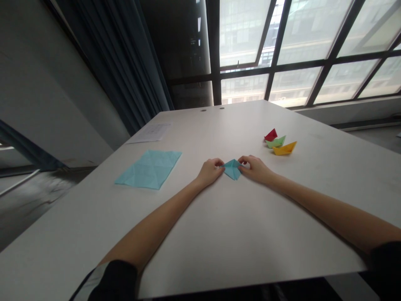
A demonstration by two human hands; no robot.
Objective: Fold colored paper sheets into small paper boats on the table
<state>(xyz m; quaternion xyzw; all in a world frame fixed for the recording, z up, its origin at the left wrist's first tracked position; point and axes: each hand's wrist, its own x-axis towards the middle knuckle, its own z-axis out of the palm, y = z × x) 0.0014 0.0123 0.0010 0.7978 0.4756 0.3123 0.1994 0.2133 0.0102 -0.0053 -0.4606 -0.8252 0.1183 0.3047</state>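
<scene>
Folded light-blue origami paper (232,170): one, inward from near edge of counter (200,246). Left hand (211,172), right hand (256,169): fingers pinching opposite corners. Probably light, supple, easily creased; best held at corners.

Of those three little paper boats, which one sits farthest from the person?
The red boat: it sits at the back, with the green boat in the middle and the yellow boat closest to the person.
</scene>
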